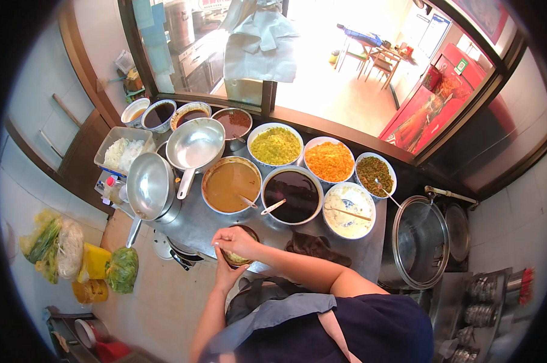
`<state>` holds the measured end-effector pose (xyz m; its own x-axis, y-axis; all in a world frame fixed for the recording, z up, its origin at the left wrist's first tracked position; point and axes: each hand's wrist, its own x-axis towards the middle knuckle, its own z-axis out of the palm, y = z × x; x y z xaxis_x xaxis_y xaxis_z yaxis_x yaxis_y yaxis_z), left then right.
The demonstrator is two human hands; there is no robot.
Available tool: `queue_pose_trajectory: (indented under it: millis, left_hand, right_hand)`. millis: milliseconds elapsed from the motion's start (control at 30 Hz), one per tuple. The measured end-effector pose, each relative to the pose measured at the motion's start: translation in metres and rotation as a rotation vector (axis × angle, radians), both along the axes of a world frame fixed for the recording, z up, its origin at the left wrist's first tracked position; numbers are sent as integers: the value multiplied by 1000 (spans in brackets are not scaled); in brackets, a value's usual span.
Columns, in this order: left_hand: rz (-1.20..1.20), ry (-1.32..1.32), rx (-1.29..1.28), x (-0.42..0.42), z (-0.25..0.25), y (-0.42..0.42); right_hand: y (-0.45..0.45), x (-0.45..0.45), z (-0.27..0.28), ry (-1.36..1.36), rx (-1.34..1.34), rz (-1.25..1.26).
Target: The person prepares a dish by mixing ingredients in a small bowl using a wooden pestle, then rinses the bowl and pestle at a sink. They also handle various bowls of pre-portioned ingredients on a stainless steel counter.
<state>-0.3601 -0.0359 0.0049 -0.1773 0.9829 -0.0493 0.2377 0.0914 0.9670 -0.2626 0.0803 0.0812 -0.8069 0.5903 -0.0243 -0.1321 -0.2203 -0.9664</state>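
My left hand (pixel 228 273) grips the near left side of a small dark-rimmed bowl (pixel 255 233) at the front edge of the steel counter. Pale food (pixel 235 257) shows inside it, partly covered by my right hand (pixel 237 242). That hand hovers over the bowl with its fingertips drawn together at the left rim; whether anything is between them is too small to tell. Just beyond stand a large bowl of brown sauce (pixel 230 181) and a bowl of dark liquid (pixel 291 188), each with a spoon in it. A dark cloth (pixel 316 248) lies to the right.
Two steel pans (pixel 150 183) rest on the left, one handle jutting past the counter (pixel 187 233). Bowls of yellow-green food (pixel 275 145), orange food (pixel 328 159) and chopped greens (pixel 374 174) line the back. A white bowl (pixel 346 199) and large steel pot (pixel 420 242) stand right.
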Motion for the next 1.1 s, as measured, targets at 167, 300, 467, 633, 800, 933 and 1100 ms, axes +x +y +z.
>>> queue_pose_trajectory:
  millis: [167, 300, 467, 633, 800, 933, 1100]
  left_hand:
    - [-23, 35, 38, 0, 0, 2]
    - [9, 66, 26, 3, 10, 0]
    - [6, -73, -3, 4, 9, 6]
    - [20, -42, 14, 2, 7, -1]
    - [-5, 0, -20, 3, 12, 1]
    - [5, 58, -32, -2, 1, 2]
    - [-17, 17, -4, -5, 4, 4]
  right_hand:
    - [8, 4, -13, -145, 92, -93]
    - [12, 3, 4, -151, 238, -274]
    - [31, 5, -26, -293, -4, -217]
    - [11, 10, 8, -122, 120, -231]
    - [14, 5, 0, -153, -34, -137]
    - [0, -1, -22, -50, -49, -115]
    - [18, -4, -12, -207, 218, -222]
